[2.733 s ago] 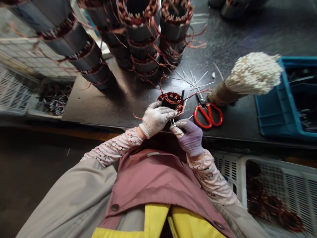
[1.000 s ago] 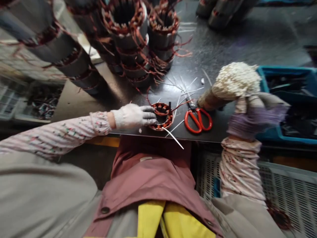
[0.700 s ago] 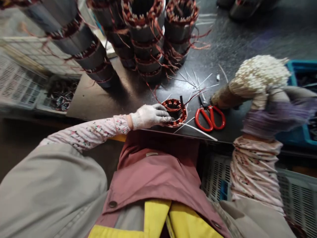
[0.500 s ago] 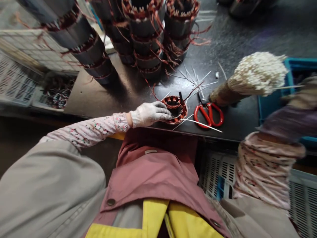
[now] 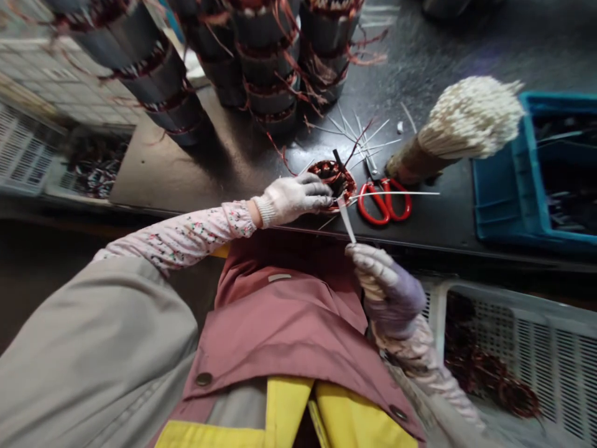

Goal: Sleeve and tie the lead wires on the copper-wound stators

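Observation:
A small motor stator with copper windings rests near the table's front edge, a short black tube and dark red leads rising from it. My left hand, in a white glove, grips its left rim, fingertips over the opening. In front of it my right hand, gloved and blurred, pinches a thin, white flat strip whose far end touches the stator's front side. A white tie cord sticks out to the right of the stator, over red-handled scissors.
Stacks of wound stators stand at the back left. Loose white cords lie behind the scissors. To the right are an upright bundle of white cords and a blue bin. A white crate with copper coils sits below the table.
My right hand has come from the blue bin at the right to the stator's front, now with the white strip in it. My left hand stays on the stator. The view has shifted slightly.

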Demonstrator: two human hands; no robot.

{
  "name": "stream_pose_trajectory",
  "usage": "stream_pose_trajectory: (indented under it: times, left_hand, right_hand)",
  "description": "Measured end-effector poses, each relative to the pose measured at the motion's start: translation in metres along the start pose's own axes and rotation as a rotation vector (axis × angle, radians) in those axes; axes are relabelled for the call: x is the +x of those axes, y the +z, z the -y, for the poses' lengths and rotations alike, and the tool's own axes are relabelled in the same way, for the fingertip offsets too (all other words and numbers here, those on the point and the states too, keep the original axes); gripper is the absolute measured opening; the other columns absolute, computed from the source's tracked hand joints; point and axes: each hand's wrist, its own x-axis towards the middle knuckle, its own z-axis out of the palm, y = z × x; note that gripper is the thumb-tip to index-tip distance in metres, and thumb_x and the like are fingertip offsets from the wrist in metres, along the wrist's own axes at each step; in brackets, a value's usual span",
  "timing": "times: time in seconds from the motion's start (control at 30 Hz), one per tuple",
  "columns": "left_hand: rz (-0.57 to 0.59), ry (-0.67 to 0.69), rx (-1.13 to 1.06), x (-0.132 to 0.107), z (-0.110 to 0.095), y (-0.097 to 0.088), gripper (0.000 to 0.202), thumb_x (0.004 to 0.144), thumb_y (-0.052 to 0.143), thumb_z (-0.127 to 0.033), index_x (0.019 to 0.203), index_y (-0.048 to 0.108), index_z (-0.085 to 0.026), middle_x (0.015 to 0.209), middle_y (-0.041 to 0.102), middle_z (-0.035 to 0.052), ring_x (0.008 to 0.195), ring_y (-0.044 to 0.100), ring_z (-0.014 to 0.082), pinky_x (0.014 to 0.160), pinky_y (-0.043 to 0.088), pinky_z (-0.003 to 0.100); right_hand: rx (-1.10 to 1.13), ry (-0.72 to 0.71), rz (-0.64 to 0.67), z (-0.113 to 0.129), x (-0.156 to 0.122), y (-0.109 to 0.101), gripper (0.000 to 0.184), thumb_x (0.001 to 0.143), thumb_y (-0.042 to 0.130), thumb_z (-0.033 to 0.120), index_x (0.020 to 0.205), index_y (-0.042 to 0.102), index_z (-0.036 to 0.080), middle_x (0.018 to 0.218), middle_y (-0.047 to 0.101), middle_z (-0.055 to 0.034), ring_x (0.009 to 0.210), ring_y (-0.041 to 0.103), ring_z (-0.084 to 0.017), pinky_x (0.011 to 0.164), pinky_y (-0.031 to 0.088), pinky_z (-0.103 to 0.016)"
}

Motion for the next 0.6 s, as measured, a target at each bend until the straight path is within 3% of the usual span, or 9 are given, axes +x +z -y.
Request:
stream_pose_trajectory:
  times: [0.1, 0.23, 0.37, 0.6]
  left_hand:
    - [0.01, 0.038, 0.037, 0.001, 0.0, 0.001, 0.032, 0.098, 0.049, -0.029, 0.125, 0.065, -0.022, 0.126, 0.067, 0.0089, 0.124, 0.055, 0.0205, 0.094, 0.052, 0.033]
    - [0.081, 0.052, 0.073, 0.003, 0.002, -0.005, 0.037, 0.098, 0.05, -0.034, 0.13, 0.062, -0.021, 0.117, 0.071, 0.0093, 0.117, 0.059, 0.0211, 0.086, 0.054, 0.031]
    - [0.088, 0.021, 0.054, 0.004, 0.001, -0.008, 0.038, 0.097, 0.052, -0.037, 0.131, 0.061, -0.023, 0.114, 0.071, 0.0085, 0.115, 0.059, 0.0207, 0.087, 0.053, 0.03]
    - [0.118, -0.325, -0.087, 0.007, -0.011, -0.012, 0.058, 0.09, 0.063, -0.04, 0.143, 0.049, -0.021, 0.124, 0.064, 0.0121, 0.107, 0.065, 0.0221, 0.087, 0.054, 0.031]
  right_hand:
    - [0.014, -0.104, 0.09, -0.001, -0.018, 0.012, 0.042, 0.087, 0.057, 0.002, 0.12, 0.063, 0.027, 0.11, 0.073, -0.0061, 0.107, 0.069, -0.018, 0.088, 0.06, -0.034]
    - [0.054, -0.077, 0.114, -0.005, -0.034, 0.018, 0.045, 0.087, 0.054, 0.001, 0.126, 0.061, 0.024, 0.113, 0.071, -0.0091, 0.11, 0.067, -0.018, 0.09, 0.059, -0.035]
    - [0.098, -0.046, 0.104, -0.011, -0.036, 0.03, 0.046, 0.088, 0.053, 0.002, 0.127, 0.06, 0.025, 0.115, 0.07, -0.0087, 0.111, 0.067, -0.018, 0.091, 0.059, -0.036]
    - [-0.103, -0.188, -0.049, -0.049, 0.004, 0.077, 0.027, 0.092, 0.053, 0.013, 0.112, 0.066, 0.025, 0.107, 0.074, -0.005, 0.106, 0.069, -0.017, 0.09, 0.061, -0.033]
